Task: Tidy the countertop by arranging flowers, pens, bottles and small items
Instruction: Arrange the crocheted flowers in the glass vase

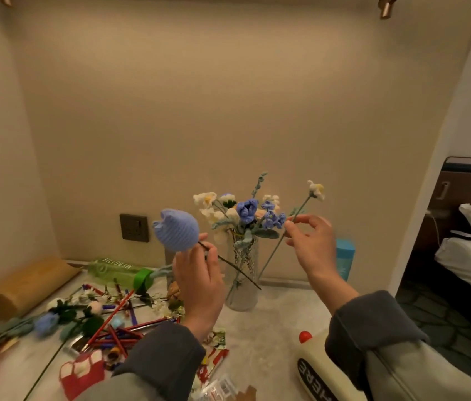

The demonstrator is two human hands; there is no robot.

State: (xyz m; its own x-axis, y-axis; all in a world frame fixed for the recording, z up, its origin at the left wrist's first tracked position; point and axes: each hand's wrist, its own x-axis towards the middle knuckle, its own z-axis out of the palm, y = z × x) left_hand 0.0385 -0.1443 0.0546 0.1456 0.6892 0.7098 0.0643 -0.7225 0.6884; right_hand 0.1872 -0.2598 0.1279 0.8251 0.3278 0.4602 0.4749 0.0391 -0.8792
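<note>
My left hand (198,277) grips the dark stem of a large blue crocheted tulip (176,230), held up left of the vase. My right hand (312,241) pinches the thin stem of a white crocheted flower (316,191), raised to the right of the vase. A clear glass vase (242,273) stands on the pale countertop (269,328) and holds several blue and white crocheted flowers (247,211). More crocheted flowers (46,322) lie at the left. Red and purple pens (118,328) are scattered beside them.
A green bottle (115,272) lies on its side at the back left beside a brown paper roll (26,285). A blue bottle (345,259) stands behind my right hand. A cream bottle with a red cap (312,363) lies front right. Wrappers and a red pouch (84,371) litter the front.
</note>
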